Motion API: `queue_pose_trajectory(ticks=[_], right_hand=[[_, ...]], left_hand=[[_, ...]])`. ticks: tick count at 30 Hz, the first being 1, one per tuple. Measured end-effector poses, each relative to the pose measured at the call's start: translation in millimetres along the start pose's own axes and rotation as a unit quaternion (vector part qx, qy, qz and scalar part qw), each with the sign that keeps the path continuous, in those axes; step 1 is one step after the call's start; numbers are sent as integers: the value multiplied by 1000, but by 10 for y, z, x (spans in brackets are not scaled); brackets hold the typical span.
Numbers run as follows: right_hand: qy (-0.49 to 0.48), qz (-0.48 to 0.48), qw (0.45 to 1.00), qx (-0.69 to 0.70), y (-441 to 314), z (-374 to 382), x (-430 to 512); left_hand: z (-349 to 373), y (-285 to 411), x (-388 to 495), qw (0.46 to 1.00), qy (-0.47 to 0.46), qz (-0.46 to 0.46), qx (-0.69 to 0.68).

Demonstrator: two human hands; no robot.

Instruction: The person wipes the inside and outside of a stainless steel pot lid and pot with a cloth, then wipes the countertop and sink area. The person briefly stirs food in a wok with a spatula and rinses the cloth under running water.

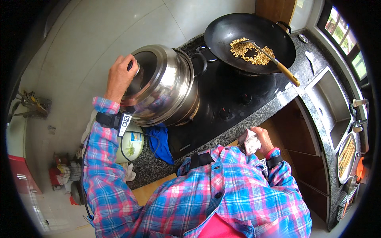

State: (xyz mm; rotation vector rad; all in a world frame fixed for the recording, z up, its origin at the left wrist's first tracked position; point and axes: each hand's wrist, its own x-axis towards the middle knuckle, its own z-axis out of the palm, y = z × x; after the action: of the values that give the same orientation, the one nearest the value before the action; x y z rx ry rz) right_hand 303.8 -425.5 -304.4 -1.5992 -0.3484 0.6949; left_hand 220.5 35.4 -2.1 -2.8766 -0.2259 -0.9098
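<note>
My left hand grips the dark knob on the domed lid of a large stainless steel pot, which stands on the left of the black glass cooktop. The lid lies over the pot's top. In my right hand, close to my body by the counter's front edge, is a crumpled light cloth. A black wok sits on the right burner with peanuts or similar pieces in it. A spatula with a wooden handle leans across the wok's rim.
A steel sink is at the right, with a white spoon near it and an oval tray of sticks beyond. A blue cloth and a light green appliance stand left of the cooktop.
</note>
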Motion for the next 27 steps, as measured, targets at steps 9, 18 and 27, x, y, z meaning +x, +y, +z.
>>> queue_pose_trajectory(ticks=[9,18,27], right_hand=[[17,160,973,163,-165,80,24],[20,52,992,117,-620,83,31],[-242,-117,936,228,-1716,498,116]], left_hand=[[8,28,-21,1000,-12,-2,-27],[-276,296,-64,998,-42,-47,7],[-110,1890,-1016,802,-243,-146,-526]])
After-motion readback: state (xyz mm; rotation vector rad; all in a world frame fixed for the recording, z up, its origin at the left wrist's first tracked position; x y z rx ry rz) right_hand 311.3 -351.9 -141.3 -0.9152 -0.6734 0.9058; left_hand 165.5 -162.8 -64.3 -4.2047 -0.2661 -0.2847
